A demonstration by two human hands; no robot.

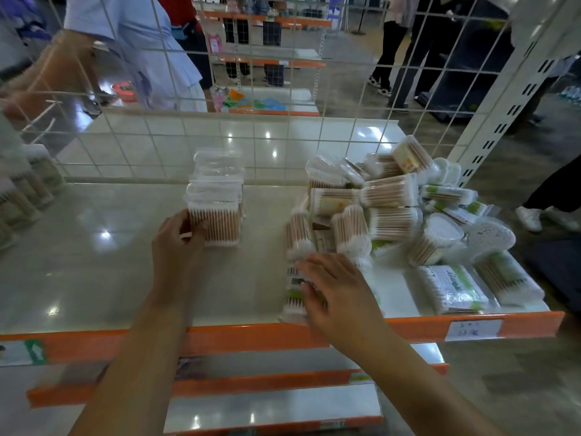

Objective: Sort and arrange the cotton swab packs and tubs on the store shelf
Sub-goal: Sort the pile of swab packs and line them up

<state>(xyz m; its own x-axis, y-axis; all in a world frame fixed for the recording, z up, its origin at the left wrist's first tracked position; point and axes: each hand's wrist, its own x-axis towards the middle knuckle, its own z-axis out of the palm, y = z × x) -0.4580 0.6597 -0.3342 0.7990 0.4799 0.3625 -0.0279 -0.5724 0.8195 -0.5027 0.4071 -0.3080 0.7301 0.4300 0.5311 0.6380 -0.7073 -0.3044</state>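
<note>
Nearest the orange-edged cream store shelf (125, 278) front, the right hand (339, 297) lies with straight fingers on a flat clear swab pack (295, 291), while the left hand (179, 240) curls round a clear rectangular swab tub (217, 212) mid-shelf, a jumbled heap of swab packs and tubs (393, 209) behind right.

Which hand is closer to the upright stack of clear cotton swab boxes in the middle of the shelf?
Left. The left hand touches the stack of swab boxes at its lower left side. The right hand is apart, to the right, over a flat swab pack.
</note>
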